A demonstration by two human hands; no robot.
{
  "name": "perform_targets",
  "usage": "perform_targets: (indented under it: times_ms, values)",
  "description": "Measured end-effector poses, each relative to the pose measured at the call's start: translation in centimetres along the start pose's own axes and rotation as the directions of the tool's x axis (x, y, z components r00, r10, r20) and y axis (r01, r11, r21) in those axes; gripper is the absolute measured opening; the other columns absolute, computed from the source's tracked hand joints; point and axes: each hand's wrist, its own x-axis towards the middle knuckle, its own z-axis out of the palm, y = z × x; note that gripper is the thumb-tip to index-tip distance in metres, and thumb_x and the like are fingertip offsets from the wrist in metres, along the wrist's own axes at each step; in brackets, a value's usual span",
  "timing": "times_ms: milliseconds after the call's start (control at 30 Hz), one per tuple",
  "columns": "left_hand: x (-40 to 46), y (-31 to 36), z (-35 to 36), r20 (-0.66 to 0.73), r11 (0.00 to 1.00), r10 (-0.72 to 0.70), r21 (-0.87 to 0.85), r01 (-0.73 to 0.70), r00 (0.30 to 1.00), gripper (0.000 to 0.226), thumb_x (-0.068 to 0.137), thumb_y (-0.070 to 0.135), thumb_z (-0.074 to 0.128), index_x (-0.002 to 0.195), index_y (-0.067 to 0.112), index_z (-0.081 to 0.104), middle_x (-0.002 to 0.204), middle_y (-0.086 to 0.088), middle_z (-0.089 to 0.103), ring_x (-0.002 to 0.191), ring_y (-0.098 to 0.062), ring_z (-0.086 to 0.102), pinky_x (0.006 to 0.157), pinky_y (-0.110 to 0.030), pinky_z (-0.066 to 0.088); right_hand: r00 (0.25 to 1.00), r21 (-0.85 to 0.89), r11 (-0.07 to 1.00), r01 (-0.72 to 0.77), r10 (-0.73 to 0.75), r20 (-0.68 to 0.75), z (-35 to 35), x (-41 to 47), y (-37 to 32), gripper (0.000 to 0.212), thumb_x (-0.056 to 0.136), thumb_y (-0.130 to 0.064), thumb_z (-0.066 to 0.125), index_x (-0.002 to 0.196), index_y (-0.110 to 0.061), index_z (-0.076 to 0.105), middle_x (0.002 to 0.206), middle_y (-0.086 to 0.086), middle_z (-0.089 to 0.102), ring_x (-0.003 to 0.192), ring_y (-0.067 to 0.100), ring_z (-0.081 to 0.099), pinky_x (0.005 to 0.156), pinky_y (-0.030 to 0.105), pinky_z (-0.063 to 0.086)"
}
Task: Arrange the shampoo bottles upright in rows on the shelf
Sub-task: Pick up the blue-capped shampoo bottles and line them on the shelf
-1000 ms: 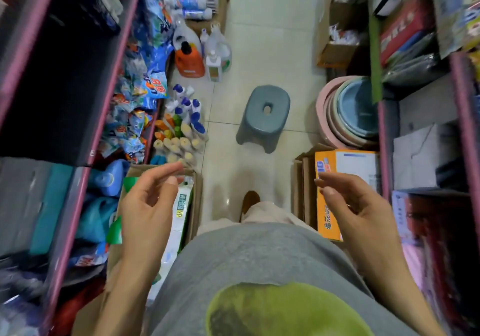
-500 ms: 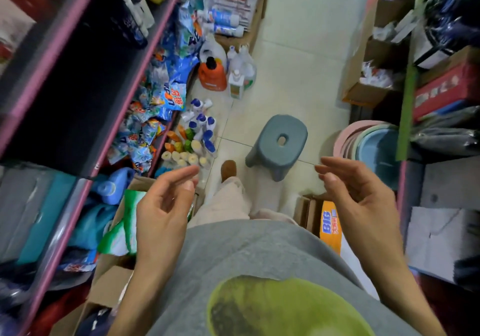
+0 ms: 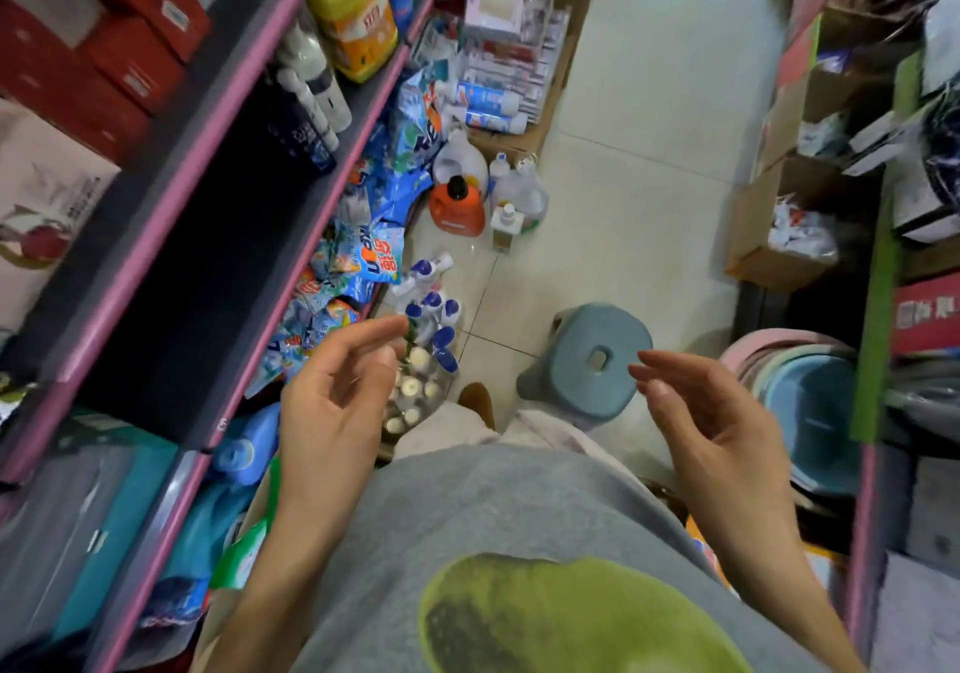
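Note:
Several small shampoo bottles [image 3: 434,326] with blue and cream caps stand in a cluster on the floor tiles beside the left shelving. A few white and dark bottles [image 3: 311,95] stand upright on the grey shelf [image 3: 249,215] with its pink edge. My left hand [image 3: 332,402] hovers in front of me, palm up, fingers loosely curled and holding nothing, just above the floor cluster in the picture. My right hand [image 3: 711,412] is raised at the same height to the right, fingers relaxed, also holding nothing.
A grey-blue stool [image 3: 592,360] stands on the floor ahead. Detergent bags [image 3: 363,261], an orange jug [image 3: 457,204] and clear jugs crowd the left floor. Cardboard boxes [image 3: 774,235] and stacked basins [image 3: 810,402] line the right side. My foot [image 3: 475,402] shows below.
The view has swung up and forward along the aisle, bringing more of the left shelf into sight. Both hands stay raised and holding nothing, now slightly wider apart.

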Motion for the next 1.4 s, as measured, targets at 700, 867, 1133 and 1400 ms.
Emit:
perform_targets:
  times_ms: [700, 867, 1133, 1400]
  values:
    - [13.4, 3.5, 1.8, -0.274, 0.995, -0.032, -0.098, 0.006, 0.961, 0.022, 0.093, 0.002, 0.054, 0.107, 0.014, 0.067, 0.107, 0.009, 0.070, 0.102, -0.007, 0.065, 0.083, -0.011, 0.046, 0.970, -0.096, 0.993, 0.063, -0.038, 0.240, 4.4, 17.2, -6.5, 0.020, 0.091, -0.007, 0.058, 0.098, -0.024, 0.067, 0.093, -0.012, 0.073, 0.089, -0.002, 0.067, 0.078, 0.009, 0.050]
    - [18.0, 4.6, 4.2, -0.428, 0.991, -0.083, -0.134, 0.028, 0.900, 0.022, 0.093, 0.002, 0.054, 0.107, 0.013, 0.066, 0.106, 0.011, 0.070, 0.101, -0.006, 0.065, 0.082, -0.009, 0.045, 0.905, -0.155, 0.966, 0.205, -0.127, 0.406, 6.2, 26.1, -10.8, 0.020, 0.092, -0.006, 0.057, 0.099, -0.022, 0.067, 0.095, -0.011, 0.073, 0.092, -0.002, 0.066, 0.079, 0.014, 0.050]
    - [20.4, 5.0, 7.2, -0.648, 0.978, -0.184, -0.194, 0.073, 0.739, 0.024, 0.091, -0.004, 0.053, 0.108, 0.007, 0.065, 0.107, 0.010, 0.071, 0.099, -0.004, 0.066, 0.083, -0.009, 0.046, 0.687, -0.160, 0.898, 0.409, -0.188, 0.702, 10.3, 35.4, -14.7, 0.021, 0.091, -0.004, 0.058, 0.099, -0.020, 0.069, 0.095, -0.013, 0.073, 0.090, -0.003, 0.066, 0.076, 0.012, 0.050]
    - [18.3, 1.8, 7.8, -0.785, 0.942, -0.325, -0.318, 0.107, 0.527, 0.029, 0.092, -0.004, 0.053, 0.110, 0.014, 0.066, 0.110, 0.013, 0.070, 0.104, -0.005, 0.064, 0.088, -0.016, 0.049, 0.351, -0.069, 0.860, 0.506, -0.133, 0.927, 17.7, 37.8, -15.1, 0.022, 0.089, 0.004, 0.058, 0.103, -0.008, 0.070, 0.099, -0.007, 0.072, 0.089, -0.002, 0.066, 0.072, 0.006, 0.046]
